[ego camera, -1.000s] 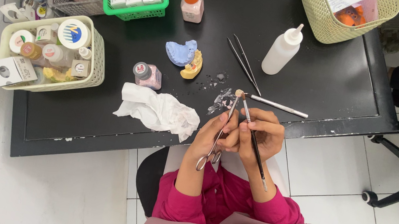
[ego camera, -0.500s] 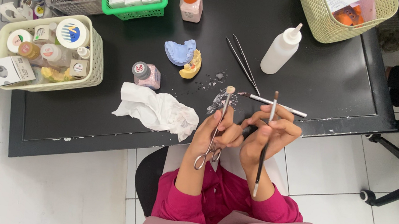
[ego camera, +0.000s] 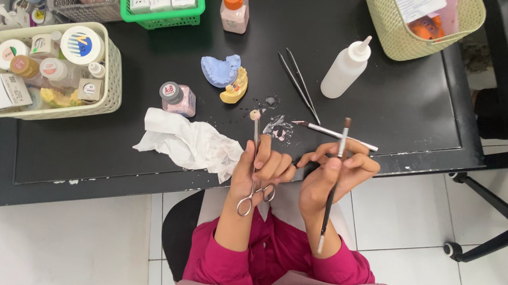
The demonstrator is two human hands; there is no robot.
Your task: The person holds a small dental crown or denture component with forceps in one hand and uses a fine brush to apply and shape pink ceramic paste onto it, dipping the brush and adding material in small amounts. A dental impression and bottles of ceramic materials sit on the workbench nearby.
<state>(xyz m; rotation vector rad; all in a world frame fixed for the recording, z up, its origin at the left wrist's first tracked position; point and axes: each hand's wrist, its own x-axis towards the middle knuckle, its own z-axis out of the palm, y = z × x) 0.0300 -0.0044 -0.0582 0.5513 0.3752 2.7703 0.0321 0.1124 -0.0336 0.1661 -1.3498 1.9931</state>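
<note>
I'm looking straight down on a matt black table [ego camera: 125,161], its front edge chipped pale in spots, set over glossy white floor tiles, with a black wheeled chair base [ego camera: 493,247] off to the right. My left hand [ego camera: 261,168] is closed around a pair of steel scissor-handled forceps [ego camera: 253,163], finger loops hanging toward me, the slim shaft pointing up and away, and a small pale tooth-like piece [ego camera: 255,115] clamped at its tip just above the table edge. My right hand [ego camera: 332,174] pinches a thin dark-handled brush [ego camera: 334,177] held nearly upright in the frame, bristles toward the table. Just beside the forceps tip there's a smear of pinkish-white powder [ego camera: 277,127] on the black top, and a second brush [ego camera: 335,134] lies flat near it. A crumpled white tissue [ego camera: 188,141] sits left of my hands, soft and creased. Farther back: thin metal tweezers [ego camera: 299,84], a white plastic squeeze bottle [ego camera: 346,68], a blue dental cast [ego camera: 221,71] touching a yellow one [ego camera: 234,88], a small pink jar [ego camera: 177,98], and woven plastic baskets, cream [ego camera: 108,79], green [ego camera: 157,20] and olive [ego camera: 386,26], packed with little capped bottles.
</note>
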